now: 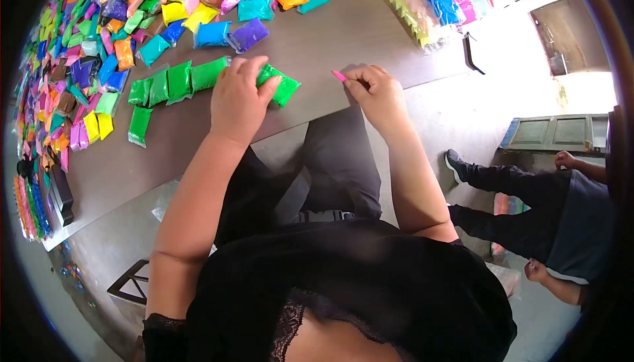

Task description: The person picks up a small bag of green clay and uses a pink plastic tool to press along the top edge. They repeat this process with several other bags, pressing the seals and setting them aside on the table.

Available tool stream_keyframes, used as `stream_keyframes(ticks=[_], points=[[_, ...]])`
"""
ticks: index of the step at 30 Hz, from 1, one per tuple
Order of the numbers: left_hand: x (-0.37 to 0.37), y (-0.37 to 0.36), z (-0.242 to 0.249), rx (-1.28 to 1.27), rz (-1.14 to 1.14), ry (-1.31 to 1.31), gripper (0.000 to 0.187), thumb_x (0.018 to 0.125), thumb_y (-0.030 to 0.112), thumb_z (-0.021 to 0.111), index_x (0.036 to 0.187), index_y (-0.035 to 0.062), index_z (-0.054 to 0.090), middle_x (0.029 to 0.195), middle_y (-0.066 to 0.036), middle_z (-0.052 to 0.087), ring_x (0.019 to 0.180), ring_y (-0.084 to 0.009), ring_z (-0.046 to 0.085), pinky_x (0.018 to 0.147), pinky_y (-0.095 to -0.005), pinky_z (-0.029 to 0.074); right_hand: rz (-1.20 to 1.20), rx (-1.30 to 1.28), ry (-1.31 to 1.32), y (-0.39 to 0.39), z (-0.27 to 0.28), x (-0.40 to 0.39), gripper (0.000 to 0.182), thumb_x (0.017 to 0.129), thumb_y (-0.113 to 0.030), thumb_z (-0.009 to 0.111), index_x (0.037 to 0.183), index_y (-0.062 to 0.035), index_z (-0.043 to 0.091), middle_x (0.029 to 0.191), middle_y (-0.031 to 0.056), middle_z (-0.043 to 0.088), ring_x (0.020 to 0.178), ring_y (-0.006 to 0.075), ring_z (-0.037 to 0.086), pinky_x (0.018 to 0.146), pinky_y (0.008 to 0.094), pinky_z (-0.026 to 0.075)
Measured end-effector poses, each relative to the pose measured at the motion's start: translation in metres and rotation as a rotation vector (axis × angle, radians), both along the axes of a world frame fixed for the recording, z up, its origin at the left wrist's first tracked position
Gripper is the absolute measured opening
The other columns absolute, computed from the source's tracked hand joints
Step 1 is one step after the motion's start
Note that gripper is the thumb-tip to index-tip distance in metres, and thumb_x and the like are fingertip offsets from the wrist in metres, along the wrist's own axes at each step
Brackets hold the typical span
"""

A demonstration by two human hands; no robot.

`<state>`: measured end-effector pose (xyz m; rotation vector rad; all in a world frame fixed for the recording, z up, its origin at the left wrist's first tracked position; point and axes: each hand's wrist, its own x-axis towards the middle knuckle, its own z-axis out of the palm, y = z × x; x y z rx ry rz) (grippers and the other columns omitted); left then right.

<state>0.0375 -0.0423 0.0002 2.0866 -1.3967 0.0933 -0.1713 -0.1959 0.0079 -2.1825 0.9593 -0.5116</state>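
My left hand (239, 98) is over the tabletop with its thumb and fingers closed on the left end of a bright green packet (282, 87). Under and beside that hand runs a row of green packets (179, 81), laid side by side. One more green packet (139, 125) lies just below the row's left end. My right hand (380, 93) pinches a small pink pointed stick (339, 76), whose tip points up and left. Most of the stick is hidden in the fingers, so its kind does not show.
A big spread of mixed-colour packets (122, 52) covers the table's (317, 38) left and far side. Rows of clear-wrapped coloured packets (429, 5) stand at the far right. The table's near edge runs before my body. Another person (528, 210) is on the right.
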Motion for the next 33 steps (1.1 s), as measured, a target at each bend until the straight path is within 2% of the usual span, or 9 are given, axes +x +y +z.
stream_keyframes(ticks=[2, 4, 7, 9, 12, 13, 25, 29, 33], points=[[0.001, 0.002, -0.002, -0.135, 0.041, -0.057, 0.036, 0.086, 0.019, 0.075, 0.118, 0.0069, 0.064, 0.110, -0.011, 0.064, 0.103, -0.0326, 0.060, 0.092, -0.0427, 0.049, -0.033, -0.069, 0.057, 0.005, 0.004, 0.004, 0.015, 0.088, -0.020, 0.069, 0.098, -0.0102, 0.074, 0.099, 0.0096, 0.070, 0.093, 0.0311, 0.068, 0.082, 0.0410, 0.053], [-0.004, 0.012, 0.000, -0.196, -0.167, -0.150, 0.034, 0.084, 0.016, 0.077, 0.114, 0.0067, 0.067, 0.111, -0.010, 0.064, 0.104, -0.0321, 0.061, 0.093, -0.0423, 0.049, -0.033, -0.078, 0.042, 0.006, 0.001, 0.004, 0.015, 0.088, -0.019, 0.069, 0.098, -0.0097, 0.074, 0.098, 0.0094, 0.071, 0.094, 0.0310, 0.068, 0.082, 0.0410, 0.053], [-0.017, 0.023, -0.010, -0.142, -0.283, -0.131, 0.031, 0.080, 0.012, 0.079, 0.109, 0.0056, 0.069, 0.112, -0.010, 0.064, 0.106, -0.0311, 0.061, 0.093, -0.0419, 0.050, 0.040, -0.134, -0.039, 0.014, -0.003, 0.010, 0.014, 0.088, -0.018, 0.069, 0.098, -0.0092, 0.074, 0.098, 0.0091, 0.071, 0.096, 0.0309, 0.068, 0.082, 0.0412, 0.054], [-0.015, 0.024, -0.009, -0.136, -0.292, -0.134, 0.032, 0.078, 0.011, 0.080, 0.107, 0.0051, 0.070, 0.112, -0.009, 0.064, 0.107, -0.0306, 0.062, 0.093, -0.0416, 0.051, 0.153, -0.212, -0.148, 0.028, -0.007, 0.023, 0.010, 0.088, -0.018, 0.068, 0.094, -0.0104, 0.072, 0.094, 0.0081, 0.070, 0.091, 0.0307, 0.068, 0.077, 0.0418, 0.055], [-0.013, 0.027, -0.011, -0.150, -0.300, -0.146, 0.033, 0.075, 0.009, 0.081, 0.106, 0.0042, 0.070, 0.113, -0.009, 0.064, 0.108, -0.0302, 0.062, 0.093, -0.0412, 0.052, 0.170, -0.239, -0.134, 0.050, -0.013, 0.042, 0.008, 0.087, -0.018, 0.072, 0.093, -0.0120, 0.072, 0.088, 0.0085, 0.067, 0.084, 0.0305, 0.066, 0.073, 0.0414, 0.054], [-0.012, 0.026, -0.012, -0.167, -0.305, -0.154, 0.034, 0.075, 0.009, 0.081, 0.106, 0.0039, 0.070, 0.114, -0.009, 0.064, 0.109, -0.0302, 0.062, 0.093, -0.0411, 0.052, 0.150, -0.301, -0.131, 0.050, -0.017, 0.046, 0.005, 0.087, -0.018, 0.072, 0.087, -0.0135, 0.070, 0.084, 0.0074, 0.065, 0.080, 0.0307, 0.066, 0.068, 0.0418, 0.054], [-0.019, 0.027, -0.009, -0.078, -0.286, -0.165, 0.035, 0.076, 0.013, 0.081, 0.108, 0.0057, 0.070, 0.112, -0.008, 0.061, 0.102, -0.0277, 0.059, 0.090, -0.0405, 0.049, 0.073, -0.465, -0.079, 0.039, -0.022, 0.051, 0.007, 0.086, -0.019, 0.070, 0.084, -0.0134, 0.067, 0.084, 0.0064, 0.065, 0.080, 0.0308, 0.067, 0.067, 0.0423, 0.054], [-0.021, 0.029, -0.011, -0.066, -0.267, -0.245, 0.033, 0.080, 0.019, 0.077, 0.110, 0.0074, 0.070, 0.111, -0.004, 0.059, 0.100, -0.0237, 0.057, 0.083, -0.0393, 0.048, 0.072, -0.383, -0.112, 0.038, -0.013, 0.051, 0.007, 0.085, -0.019, 0.070, 0.084, -0.0134, 0.068, 0.085, 0.0066, 0.065, 0.080, 0.0310, 0.066, 0.068, 0.0419, 0.054], [-0.024, 0.026, -0.009, -0.075, -0.252, -0.263, 0.033, 0.080, 0.010, 0.077, 0.111, 0.0044, 0.070, 0.117, -0.008, 0.061, 0.112, -0.0268, 0.058, 0.096, -0.0415, 0.049, 0.134, -0.422, -0.141, 0.036, -0.022, 0.055, 0.007, 0.085, -0.018, 0.071, 0.083, -0.0124, 0.068, 0.084, 0.0064, 0.065, 0.081, 0.0299, 0.065, 0.069, 0.0413, 0.054]])
